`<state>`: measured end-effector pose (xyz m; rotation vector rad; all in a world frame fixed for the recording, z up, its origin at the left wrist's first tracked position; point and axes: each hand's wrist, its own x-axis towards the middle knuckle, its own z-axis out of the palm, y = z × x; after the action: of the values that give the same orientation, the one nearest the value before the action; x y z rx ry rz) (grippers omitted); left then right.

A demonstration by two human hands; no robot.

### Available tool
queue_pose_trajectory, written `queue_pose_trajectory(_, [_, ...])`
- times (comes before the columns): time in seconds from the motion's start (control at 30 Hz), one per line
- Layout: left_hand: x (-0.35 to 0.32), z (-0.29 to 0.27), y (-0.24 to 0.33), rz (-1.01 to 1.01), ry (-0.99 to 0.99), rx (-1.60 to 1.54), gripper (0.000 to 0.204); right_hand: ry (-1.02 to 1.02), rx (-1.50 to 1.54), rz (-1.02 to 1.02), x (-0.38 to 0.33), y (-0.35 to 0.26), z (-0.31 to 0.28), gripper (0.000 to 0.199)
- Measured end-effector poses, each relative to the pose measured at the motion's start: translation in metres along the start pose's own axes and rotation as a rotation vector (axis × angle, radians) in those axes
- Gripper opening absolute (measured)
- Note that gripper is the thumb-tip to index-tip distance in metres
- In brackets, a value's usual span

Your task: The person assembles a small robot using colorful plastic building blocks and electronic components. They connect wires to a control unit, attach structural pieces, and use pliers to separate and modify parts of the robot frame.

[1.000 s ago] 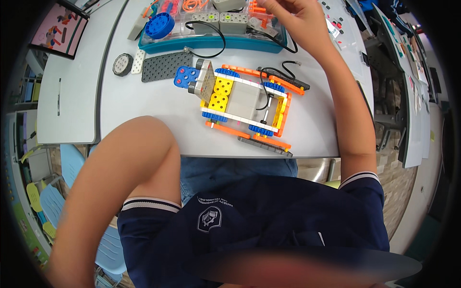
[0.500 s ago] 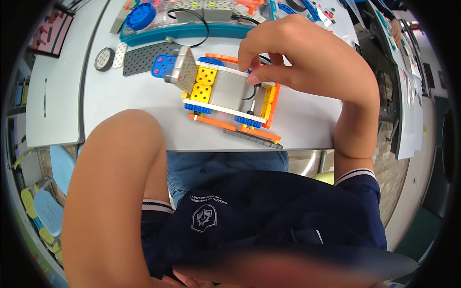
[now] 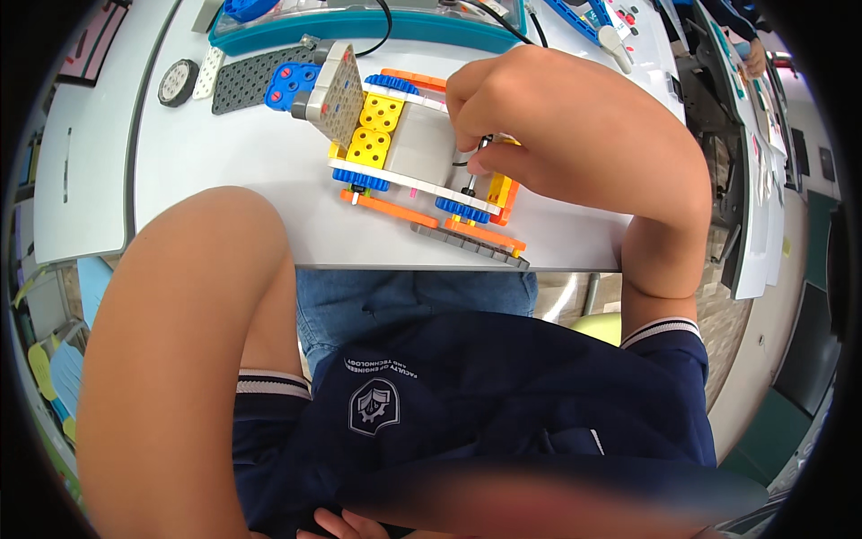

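A toy building-set vehicle (image 3: 422,139) rests on the white table before me, with a grey block, yellow blocks, blue gears and orange beams. My right hand (image 3: 503,112) reaches over its right end, closed in a pinch on a thin dark axle (image 3: 471,186) above a blue gear (image 3: 467,209). A short black cable beside the axle runs under my fingers, which partly hide that end. A beige perforated panel (image 3: 337,97) stands up at the vehicle's left. My left hand (image 3: 341,524) is raised by my chest at the lower edge; only some fingertips show, the rest is hidden.
A teal-rimmed box (image 3: 296,36) stands behind the vehicle, black cables coming from it. To the left lie a wheel (image 3: 179,83), a grey perforated plate (image 3: 260,79) and a blue block (image 3: 289,85). Small loose parts lie back right. Another person's hand (image 3: 756,58) is at a far table.
My view has shifted, so the table's things sit higher in it. My right thumb and finger have moved down a little onto the axle. The left hand stays by my chest.
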<state>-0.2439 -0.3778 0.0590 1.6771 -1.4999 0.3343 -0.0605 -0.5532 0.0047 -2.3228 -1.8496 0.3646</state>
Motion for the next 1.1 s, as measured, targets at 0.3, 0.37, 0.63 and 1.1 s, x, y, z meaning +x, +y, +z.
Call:
queue_pose_trajectory(0.3, [0.002,0.004,-0.003,-0.021,0.01,0.0,0.025,0.016,0.014,-0.077,-0.004,0.004,0.001,0.008])
queue_pose_trajectory(0.37, [0.002,0.004,-0.004,-0.022,0.01,-0.004,0.025,-0.062,0.049,-0.002,-0.002,0.007,-0.002,0.01])
queue_pose_trajectory(0.63, [0.0,0.005,-0.009,-0.029,0.028,-0.018,0.024,0.084,0.215,-0.008,0.006,0.013,-0.035,0.018])
queue_pose_trajectory(1.1, [-0.004,0.01,-0.008,-0.042,0.023,-0.028,0.023,-0.202,-0.006,0.387,0.007,-0.001,-0.061,0.012])
